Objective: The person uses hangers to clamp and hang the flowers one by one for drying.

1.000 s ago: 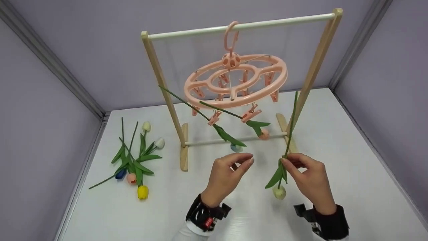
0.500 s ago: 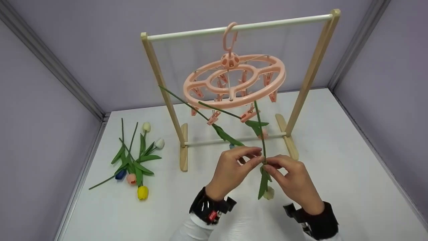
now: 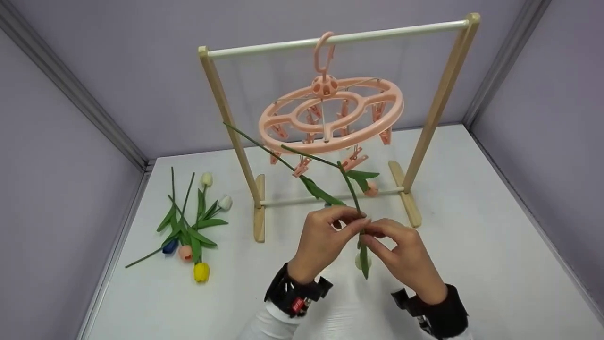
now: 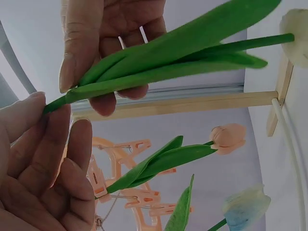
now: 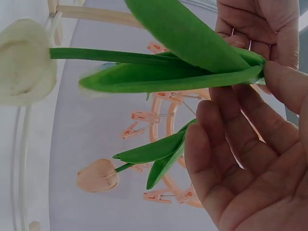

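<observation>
A white artificial tulip (image 5: 29,62) hangs bloom down between both hands in front of the rack. My right hand (image 3: 403,250) pinches its stem at the base of the leaves (image 4: 159,57). Just above, the left hand (image 3: 323,241) pinches the green stem between thumb and forefinger, as the left wrist view shows. Behind the hands hangs a pink clip hanger (image 3: 349,141). Two of its clips grip tulips: a pink tulip (image 4: 228,138) and a pale blue-white tulip (image 4: 248,207), which the left hand mostly hides in the head view.
The hanger hooks over the white bar (image 3: 391,33) of a wooden stand (image 3: 439,108). On the left of the white table (image 3: 141,302) lie several loose tulips, among them a yellow tulip (image 3: 201,272) and a blue tulip (image 3: 170,246). Grey-lilac walls enclose the table.
My right hand has carried the white tulip leftward to the left hand, which now pinches its stem too. The stem's top has tilted left and toward the hanger's front clips.
</observation>
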`<control>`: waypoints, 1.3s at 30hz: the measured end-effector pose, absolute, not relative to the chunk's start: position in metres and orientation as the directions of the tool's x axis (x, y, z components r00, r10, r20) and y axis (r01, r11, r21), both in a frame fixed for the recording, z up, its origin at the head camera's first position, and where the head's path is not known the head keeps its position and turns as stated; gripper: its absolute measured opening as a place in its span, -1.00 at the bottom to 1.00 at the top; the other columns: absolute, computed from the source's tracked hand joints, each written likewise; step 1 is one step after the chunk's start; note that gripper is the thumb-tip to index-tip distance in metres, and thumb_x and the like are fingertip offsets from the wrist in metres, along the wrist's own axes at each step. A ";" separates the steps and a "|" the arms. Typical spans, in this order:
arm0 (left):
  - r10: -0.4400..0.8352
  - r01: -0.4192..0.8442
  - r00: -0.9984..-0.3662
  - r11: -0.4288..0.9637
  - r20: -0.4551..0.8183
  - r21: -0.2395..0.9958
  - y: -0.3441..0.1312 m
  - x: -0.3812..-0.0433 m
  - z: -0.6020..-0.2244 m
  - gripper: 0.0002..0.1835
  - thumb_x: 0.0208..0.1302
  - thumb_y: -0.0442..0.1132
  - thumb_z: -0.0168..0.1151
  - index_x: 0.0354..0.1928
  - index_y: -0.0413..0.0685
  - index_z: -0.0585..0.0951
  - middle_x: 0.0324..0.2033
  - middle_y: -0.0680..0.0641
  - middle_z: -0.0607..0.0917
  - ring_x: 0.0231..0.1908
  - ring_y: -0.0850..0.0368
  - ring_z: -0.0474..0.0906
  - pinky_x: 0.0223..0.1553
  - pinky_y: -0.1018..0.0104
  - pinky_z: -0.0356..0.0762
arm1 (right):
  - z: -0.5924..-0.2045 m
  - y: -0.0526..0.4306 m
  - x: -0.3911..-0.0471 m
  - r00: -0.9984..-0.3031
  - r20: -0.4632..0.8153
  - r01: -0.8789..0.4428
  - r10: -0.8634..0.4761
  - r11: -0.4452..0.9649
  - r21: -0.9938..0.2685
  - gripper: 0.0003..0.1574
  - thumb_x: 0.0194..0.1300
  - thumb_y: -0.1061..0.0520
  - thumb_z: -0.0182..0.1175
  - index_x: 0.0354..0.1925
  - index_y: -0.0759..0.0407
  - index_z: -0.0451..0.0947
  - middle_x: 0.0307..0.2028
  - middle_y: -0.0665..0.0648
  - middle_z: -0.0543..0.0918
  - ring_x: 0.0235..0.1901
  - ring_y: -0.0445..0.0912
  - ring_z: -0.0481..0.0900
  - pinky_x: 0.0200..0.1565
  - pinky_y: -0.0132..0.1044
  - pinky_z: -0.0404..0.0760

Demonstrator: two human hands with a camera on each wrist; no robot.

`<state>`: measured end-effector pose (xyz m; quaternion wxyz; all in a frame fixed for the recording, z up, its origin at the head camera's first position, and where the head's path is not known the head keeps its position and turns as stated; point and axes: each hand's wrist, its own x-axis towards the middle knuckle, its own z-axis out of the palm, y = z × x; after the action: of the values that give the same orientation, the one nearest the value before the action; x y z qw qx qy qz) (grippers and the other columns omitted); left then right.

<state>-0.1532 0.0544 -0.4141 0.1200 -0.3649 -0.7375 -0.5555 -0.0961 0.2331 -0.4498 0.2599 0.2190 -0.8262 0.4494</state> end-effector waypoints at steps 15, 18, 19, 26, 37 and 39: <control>0.323 0.699 -0.693 0.081 0.645 0.711 0.049 -0.154 -0.406 -0.87 0.30 -0.12 0.36 -0.25 0.00 0.76 -0.35 0.16 0.74 -0.39 0.29 0.62 -0.39 0.32 0.55 | -0.446 0.234 -0.104 -0.755 0.643 -0.601 -0.126 0.524 -0.603 -0.63 0.14 0.37 0.42 -0.07 0.11 0.69 -0.20 -0.02 0.71 -0.22 -0.12 0.64 -0.11 -0.46 0.52; 0.328 0.707 -0.683 0.076 0.652 0.703 0.047 -0.155 -0.404 -0.88 0.29 -0.12 0.36 -0.25 0.01 0.76 -0.35 0.15 0.74 -0.40 0.30 0.62 -0.38 0.34 0.55 | -0.437 0.247 -0.115 -0.757 0.645 -0.594 -0.102 0.518 -0.615 -0.65 0.16 0.39 0.39 -0.06 0.19 0.70 -0.20 0.03 0.73 -0.23 -0.12 0.65 -0.13 -0.47 0.53; 0.327 0.710 -0.681 0.077 0.655 0.700 0.047 -0.156 -0.404 -0.87 0.29 -0.12 0.36 -0.25 0.00 0.76 -0.35 0.15 0.74 -0.40 0.30 0.61 -0.38 0.35 0.55 | -0.433 0.253 -0.120 -0.763 0.641 -0.576 -0.076 0.528 -0.624 -0.66 0.17 0.38 0.39 -0.06 0.21 0.71 -0.21 0.03 0.73 -0.25 -0.14 0.65 -0.14 -0.49 0.53; 0.319 0.712 -0.682 0.083 0.658 0.697 0.045 -0.159 -0.398 -0.84 0.26 -0.13 0.39 -0.28 -0.07 0.77 -0.38 0.14 0.75 -0.44 0.31 0.60 -0.38 0.38 0.56 | -0.387 0.303 -0.180 -0.833 0.543 -0.366 0.106 0.630 -0.685 -0.68 0.36 0.16 0.30 0.01 0.31 0.68 -0.16 0.18 0.74 -0.25 -0.11 0.66 -0.20 -0.54 0.54; 0.333 0.711 -0.680 0.082 0.653 0.698 0.044 -0.159 -0.395 -0.82 0.27 -0.12 0.39 -0.27 -0.08 0.77 -0.36 0.13 0.76 -0.45 0.29 0.59 -0.40 0.36 0.56 | -0.349 0.336 -0.261 -0.976 0.179 -0.217 -0.122 0.537 -0.815 -0.26 0.38 -0.17 0.24 0.35 0.18 0.42 0.19 0.19 0.58 0.21 0.09 0.47 0.18 0.10 0.43; 0.340 0.717 -0.672 0.075 0.658 0.693 0.044 -0.158 -0.396 -0.83 0.27 -0.13 0.39 -0.27 -0.08 0.77 -0.35 0.13 0.76 -0.45 0.30 0.60 -0.40 0.37 0.57 | -0.348 0.336 -0.268 -0.979 0.145 -0.200 -0.145 0.515 -0.834 -0.28 0.36 -0.16 0.27 0.33 0.18 0.44 0.16 0.18 0.59 0.19 0.04 0.47 0.17 0.04 0.43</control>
<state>-0.1580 0.0441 -0.3964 0.1650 -0.3698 -0.7143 -0.5707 -0.2681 0.3364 -0.3479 0.0282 0.0991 -0.8699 0.4823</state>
